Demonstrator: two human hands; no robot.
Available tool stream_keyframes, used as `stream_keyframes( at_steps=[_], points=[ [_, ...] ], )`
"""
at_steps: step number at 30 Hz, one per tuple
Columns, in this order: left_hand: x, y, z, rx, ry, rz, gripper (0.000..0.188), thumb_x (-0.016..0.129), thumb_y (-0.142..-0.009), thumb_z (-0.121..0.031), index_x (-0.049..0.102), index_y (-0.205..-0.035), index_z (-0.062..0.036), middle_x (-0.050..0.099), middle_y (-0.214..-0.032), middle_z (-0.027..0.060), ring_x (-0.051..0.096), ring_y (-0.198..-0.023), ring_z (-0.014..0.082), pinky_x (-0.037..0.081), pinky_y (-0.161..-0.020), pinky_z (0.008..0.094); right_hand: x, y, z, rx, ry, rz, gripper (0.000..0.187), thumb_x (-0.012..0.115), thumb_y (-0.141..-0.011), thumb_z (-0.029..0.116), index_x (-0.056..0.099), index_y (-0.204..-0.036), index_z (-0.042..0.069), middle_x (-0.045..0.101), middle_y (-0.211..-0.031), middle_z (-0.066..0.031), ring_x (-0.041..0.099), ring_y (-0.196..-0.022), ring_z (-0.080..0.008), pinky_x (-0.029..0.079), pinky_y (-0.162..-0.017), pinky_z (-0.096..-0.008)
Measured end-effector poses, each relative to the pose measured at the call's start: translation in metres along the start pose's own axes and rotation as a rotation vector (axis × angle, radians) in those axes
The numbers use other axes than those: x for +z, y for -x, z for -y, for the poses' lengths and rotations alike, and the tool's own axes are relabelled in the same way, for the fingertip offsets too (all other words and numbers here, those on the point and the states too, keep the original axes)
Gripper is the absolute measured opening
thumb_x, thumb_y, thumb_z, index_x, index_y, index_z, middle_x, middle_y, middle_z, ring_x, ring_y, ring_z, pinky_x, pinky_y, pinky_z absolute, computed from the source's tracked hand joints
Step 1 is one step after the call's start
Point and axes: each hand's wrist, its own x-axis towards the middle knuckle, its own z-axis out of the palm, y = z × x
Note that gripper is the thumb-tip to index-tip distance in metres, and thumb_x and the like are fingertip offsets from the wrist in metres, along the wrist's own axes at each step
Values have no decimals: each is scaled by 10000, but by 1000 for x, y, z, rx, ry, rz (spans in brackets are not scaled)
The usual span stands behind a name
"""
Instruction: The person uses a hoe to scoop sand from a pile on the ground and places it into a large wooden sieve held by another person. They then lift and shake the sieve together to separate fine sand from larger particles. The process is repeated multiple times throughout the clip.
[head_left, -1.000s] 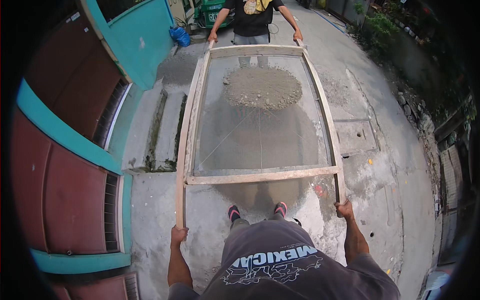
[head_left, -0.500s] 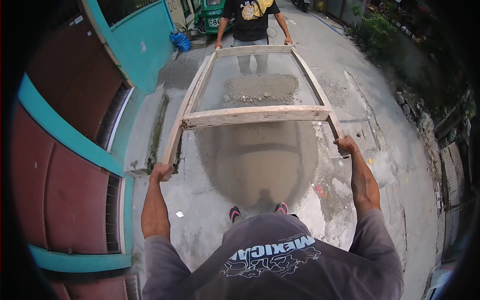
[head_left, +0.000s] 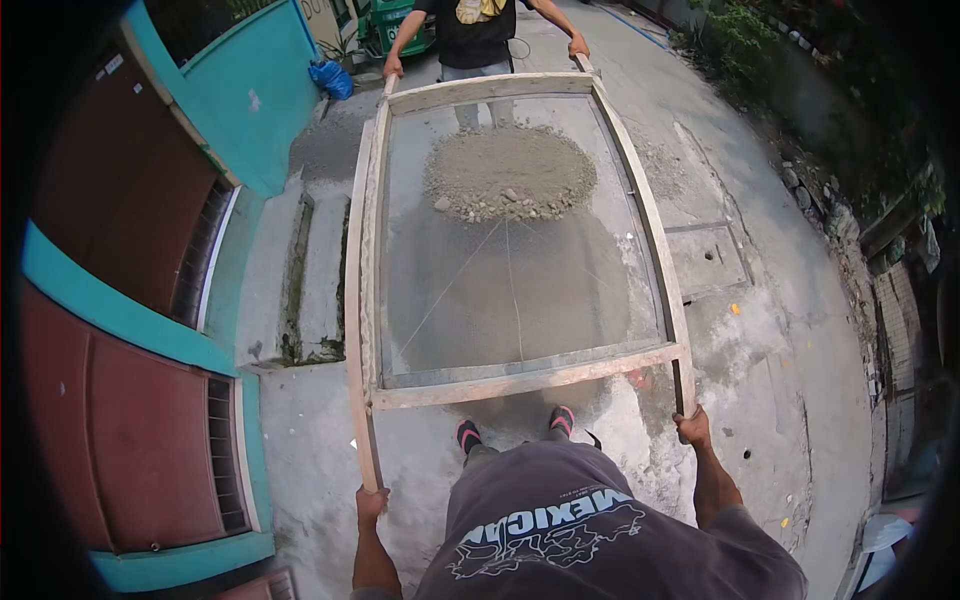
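A wooden-framed sand screen (head_left: 530,383) with fine mesh spans the space between me and a person opposite. My left hand (head_left: 372,503) is closed round the end of its left handle. The right handle's end is gripped by my right hand (head_left: 692,427). Toward the far end of the mesh lies a heap of gravel and coarse sand (head_left: 510,172), with a few pale streaks running from it toward me. The person's left-side hand (head_left: 393,67) and right-side hand (head_left: 579,47) hold the far handles. Sifted sand beneath shows dimly through the mesh.
A teal wall (head_left: 255,100) with dark red gates (head_left: 150,450) runs along the left, with a concrete step (head_left: 320,270) before it. A blue bag (head_left: 332,80) and a green vehicle (head_left: 385,25) stand far left. Plants and rubble (head_left: 830,200) line the right edge.
The screen has come toward me, its near crossbar now over the ground by my feet. Both my hands have drawn back with it. The gravel heap on the mesh looks rounder, with streaks trailing from it.
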Motion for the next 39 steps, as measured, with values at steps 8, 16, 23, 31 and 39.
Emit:
stream_keyframes(
  at_steps=[8,16,23,31,39],
  points=[
    [25,-91,-96,67,-218,33,175,641,-598,-108,579,-685,30,565,-582,88,545,-490,162,431,-458,302,2,-82,74,-128,117,29,354,623,-637,142,489,-901,-54,536,-644,-92,522,-533,-179,426,-475,-311],
    [-50,-139,-369,219,-266,39,199,611,-646,-126,562,-724,50,536,-567,102,516,-441,195,415,-368,323,-76,-105,389,-157,262,122,298,647,-657,274,569,-624,-12,560,-613,-101,549,-521,-192,437,-439,-321],
    [9,-80,-148,250,-251,-79,158,611,-632,-126,541,-606,13,516,-500,59,520,-434,155,404,-397,288,-1,-67,145,-225,290,-18,472,647,-661,233,437,-939,-84,551,-711,-148,548,-621,-191,442,-545,-302],
    [13,-1,11,-38,-116,-7,162,628,-610,-86,536,-704,10,554,-581,79,539,-508,166,424,-479,299,-13,2,-15,-150,92,-108,298,615,-629,136,469,-836,-21,537,-613,-88,531,-526,-165,434,-487,-287],
    [17,-147,-225,201,-324,25,302,660,-612,-189,577,-710,84,566,-581,118,557,-495,192,425,-446,314,-17,-164,151,-213,98,18,241,628,-651,162,522,-723,-42,501,-528,-77,494,-433,-165,383,-387,-315]
  ],
)
